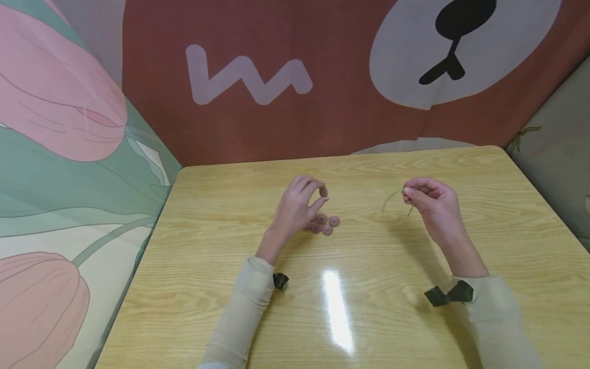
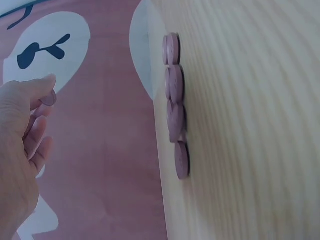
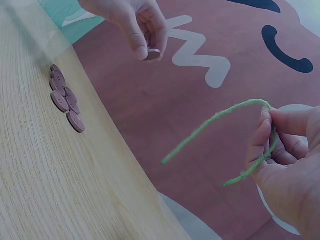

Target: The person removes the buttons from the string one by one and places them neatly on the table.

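My left hand [image 1: 297,202] pinches a round brownish-pink button [image 2: 48,98] between thumb and fingers, raised above the table. Just below it in the head view, several like buttons [image 1: 327,230] lie in a loose cluster on the wood, some hidden by the hand. Off to the right, my right hand [image 1: 433,205] pinches a short piece of green yarn [image 3: 215,118] between thumb and forefinger. One end of the yarn reaches out toward the left hand, and the other hangs below the fingers. A gap separates the held button from the yarn.
The light wood table [image 1: 221,297] meets a wall cloth [image 1: 332,123] printed with a bear face at its far edge. A flower-print cloth [image 1: 46,205] hangs along the left side. Dark bands [image 1: 449,294] sit at the sleeve cuffs.
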Motion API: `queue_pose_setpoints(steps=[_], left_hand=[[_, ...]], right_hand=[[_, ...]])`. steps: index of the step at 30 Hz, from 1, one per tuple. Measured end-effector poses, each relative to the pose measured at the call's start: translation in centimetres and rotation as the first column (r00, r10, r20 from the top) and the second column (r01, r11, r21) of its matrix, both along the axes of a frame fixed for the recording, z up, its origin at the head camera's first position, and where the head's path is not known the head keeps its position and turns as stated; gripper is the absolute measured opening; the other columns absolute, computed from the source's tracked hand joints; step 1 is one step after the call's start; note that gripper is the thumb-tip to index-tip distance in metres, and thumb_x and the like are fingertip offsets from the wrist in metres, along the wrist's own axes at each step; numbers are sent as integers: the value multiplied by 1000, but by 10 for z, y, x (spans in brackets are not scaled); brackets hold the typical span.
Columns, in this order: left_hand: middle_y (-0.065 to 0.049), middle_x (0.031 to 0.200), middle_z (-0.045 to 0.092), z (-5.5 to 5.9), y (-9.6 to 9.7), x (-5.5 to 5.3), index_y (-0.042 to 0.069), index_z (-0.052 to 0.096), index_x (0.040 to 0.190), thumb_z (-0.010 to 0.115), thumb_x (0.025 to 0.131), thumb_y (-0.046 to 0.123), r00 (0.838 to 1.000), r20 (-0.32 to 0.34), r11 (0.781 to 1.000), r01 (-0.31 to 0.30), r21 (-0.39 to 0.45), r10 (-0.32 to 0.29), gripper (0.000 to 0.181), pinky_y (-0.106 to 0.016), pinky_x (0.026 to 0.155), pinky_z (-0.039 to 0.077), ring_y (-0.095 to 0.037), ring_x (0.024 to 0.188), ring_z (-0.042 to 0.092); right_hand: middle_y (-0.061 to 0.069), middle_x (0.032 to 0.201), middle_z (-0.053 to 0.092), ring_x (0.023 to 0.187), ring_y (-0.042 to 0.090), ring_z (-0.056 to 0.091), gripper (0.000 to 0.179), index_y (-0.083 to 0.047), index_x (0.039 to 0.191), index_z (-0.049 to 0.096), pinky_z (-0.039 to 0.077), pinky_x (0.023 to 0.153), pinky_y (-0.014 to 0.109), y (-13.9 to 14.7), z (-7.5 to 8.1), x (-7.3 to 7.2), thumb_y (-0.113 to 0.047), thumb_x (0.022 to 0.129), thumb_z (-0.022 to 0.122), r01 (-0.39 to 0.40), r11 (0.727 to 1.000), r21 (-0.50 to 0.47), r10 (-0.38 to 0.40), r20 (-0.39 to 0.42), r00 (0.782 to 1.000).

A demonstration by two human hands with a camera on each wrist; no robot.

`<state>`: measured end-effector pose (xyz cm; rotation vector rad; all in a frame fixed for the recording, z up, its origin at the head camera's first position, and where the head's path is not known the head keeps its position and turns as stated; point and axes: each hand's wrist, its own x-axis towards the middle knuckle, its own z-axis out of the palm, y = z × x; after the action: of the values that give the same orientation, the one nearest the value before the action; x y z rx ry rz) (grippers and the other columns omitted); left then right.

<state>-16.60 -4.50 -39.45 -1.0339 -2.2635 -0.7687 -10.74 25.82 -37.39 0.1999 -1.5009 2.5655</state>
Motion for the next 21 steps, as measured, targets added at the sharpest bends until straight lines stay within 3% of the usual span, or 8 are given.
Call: queue_pose_setpoints(steps=[14,21], left_hand=[[-9,108,69,-10,-20,-3,9,69,100,81,90,8,989,111,992,-84,-92,94,15,-36,91,52,-27,105,61],[-9,104,69,-17,-31,-5,9,71,96,80,92,11,971,179,973,-122,-196,158,10,-40,93,51,-29,104,61]], right_hand=[[10,84,73,73,16,67,24,7,92,73,58,70,23,0,-1,0,22,95,55,-2,1000,12,2,0,1000],[10,84,73,73,16,67,24,7,93,73,58,70,23,0,-1,1,22,95,55,-1,1000,21,1,-2,1000]])
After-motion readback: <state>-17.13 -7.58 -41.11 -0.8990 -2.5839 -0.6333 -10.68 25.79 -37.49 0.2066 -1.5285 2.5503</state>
